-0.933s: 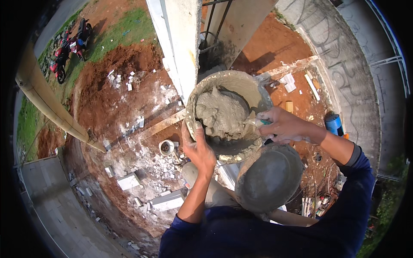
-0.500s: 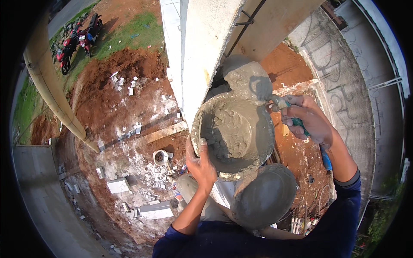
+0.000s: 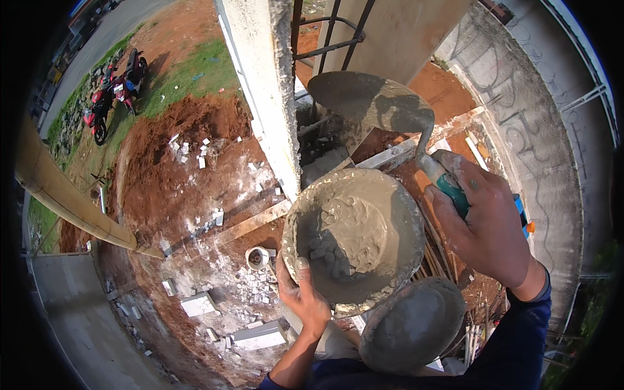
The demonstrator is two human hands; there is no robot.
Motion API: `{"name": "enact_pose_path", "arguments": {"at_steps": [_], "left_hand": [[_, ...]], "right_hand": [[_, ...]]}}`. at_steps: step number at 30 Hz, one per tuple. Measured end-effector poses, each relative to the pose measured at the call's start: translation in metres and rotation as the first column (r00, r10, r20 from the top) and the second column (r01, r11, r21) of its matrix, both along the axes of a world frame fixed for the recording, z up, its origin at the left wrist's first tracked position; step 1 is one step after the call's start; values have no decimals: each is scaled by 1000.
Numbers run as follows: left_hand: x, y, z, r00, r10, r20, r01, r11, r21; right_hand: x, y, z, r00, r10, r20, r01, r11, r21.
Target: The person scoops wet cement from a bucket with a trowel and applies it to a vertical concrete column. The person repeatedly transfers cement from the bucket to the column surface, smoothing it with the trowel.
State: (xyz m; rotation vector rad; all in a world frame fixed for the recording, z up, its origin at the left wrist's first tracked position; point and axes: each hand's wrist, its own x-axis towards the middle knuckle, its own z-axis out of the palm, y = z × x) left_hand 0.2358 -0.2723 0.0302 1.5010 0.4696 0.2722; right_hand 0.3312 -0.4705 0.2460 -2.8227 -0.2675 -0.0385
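My left hand grips the near-left rim of a round mortar-crusted bucket, thumb over the edge. Wet grey mortar lies inside it, lumpy in the middle and partly in shadow. My right hand is closed round the green handle of a trowel. The trowel's broad blade is beyond the bucket, beside the pale upright panel and steel bars. A grey film and darker patches show on the blade, with no heap of mortar on it.
A dark grey, rounded pan-like thing sits close to my body. Steel rebar stands between the panels. A bamboo pole slants at the left. Far below are red soil, broken white blocks, a small bucket and parked motorbikes.
The heap of mortar has gone from the trowel, and its blade now shows tilted beside the rebar. My right hand has turned. My left hand stays on the bucket rim; the view has shifted slightly.
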Motion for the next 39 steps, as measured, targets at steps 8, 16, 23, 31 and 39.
{"name": "enact_pose_path", "arguments": {"at_steps": [8,16,23,31,39], "left_hand": [[-1,-2,5,1000,-12,-20,11,998,-67],[1,-3,5,1000,13,9,-12,997,-73],[2,-4,-2,998,16,53,-13,998,-64],[3,-3,-6,996,9,92,7,985,-174],[2,-1,5,997,20,79,-22,1000,14]], "right_hand": [[-27,3,-6,923,122,-365,-299,824,-481],[-12,5,-114,616,203,-761,-434,894,-112],[-30,-2,-111,652,101,-752,-4,991,130],[-62,-13,-93,347,164,-923,578,738,349],[-59,-29,-51,446,155,-882,608,670,426]]}}
